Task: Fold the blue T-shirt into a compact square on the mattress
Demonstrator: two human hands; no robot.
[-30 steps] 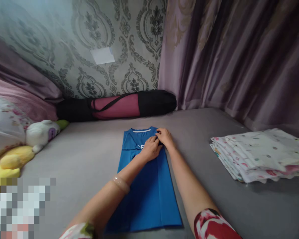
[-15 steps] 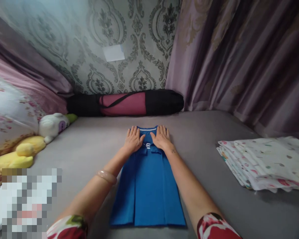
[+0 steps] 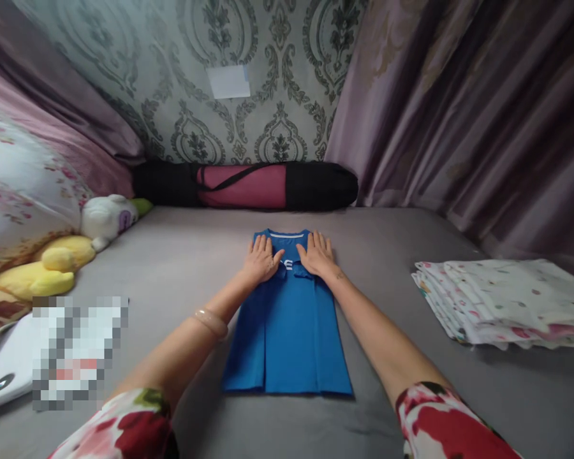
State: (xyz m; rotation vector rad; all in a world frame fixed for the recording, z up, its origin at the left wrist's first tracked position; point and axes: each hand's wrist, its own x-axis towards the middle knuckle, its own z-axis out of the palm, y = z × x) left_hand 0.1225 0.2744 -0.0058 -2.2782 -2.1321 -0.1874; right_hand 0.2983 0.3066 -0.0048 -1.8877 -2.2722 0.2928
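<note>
A blue shirt (image 3: 291,338) lies flat on the grey bed sheet (image 3: 182,255), its sides folded inward into a long panel. Its neckline, with a pale strip, points away from me, and part of a white print shows between my hands. My left hand (image 3: 263,258) rests palm down on the upper left of the shirt, fingers stretched out. On the upper right, my right hand (image 3: 318,254) presses flat in the same way, fingers extended. Both palms cover the shoulder areas, and the small sleeve ends show beside my thumbs.
A folded stack of patterned white cloth (image 3: 507,299) lies to the right. On the left are a floral pillow (image 3: 23,191), a white plush toy (image 3: 106,220), a yellow plush (image 3: 57,268) and a white device (image 3: 23,357). A black and maroon long bag (image 3: 243,185) lies along the wall.
Both hands have slid slightly toward me over the shirt, baring more of its shoulders. The camera view has shifted a little. The shirt stays flat and folded.
</note>
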